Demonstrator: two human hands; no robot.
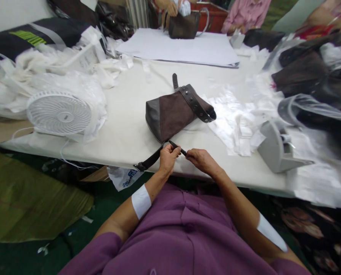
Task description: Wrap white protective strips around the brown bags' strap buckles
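A dark brown handbag (pixel 173 114) with a smooth black base lies on its side before me, its studded band (pixel 193 102) on the upper right. My left hand (pixel 167 158) is closed in a pinch on a black strap (pixel 152 159) at the near edge of the bag. That strap's buckle end (pixel 139 167) hangs over the table's front edge. Between both hands runs a thin dark strip (pixel 177 148), which looks like part of the strap. My right hand (pixel 201 159) is closed on its other end, fingertips pressed together.
A white fan (pixel 60 112) stands left on the white table (pixel 121 126), beside heaped white wrapping. To the right are scattered white papers (pixel 236 122), a grey tape dispenser (pixel 279 147) and piled dark bags (pixel 304 74). Across the table, another person's hand (pixel 172 8) touches a dark bag.
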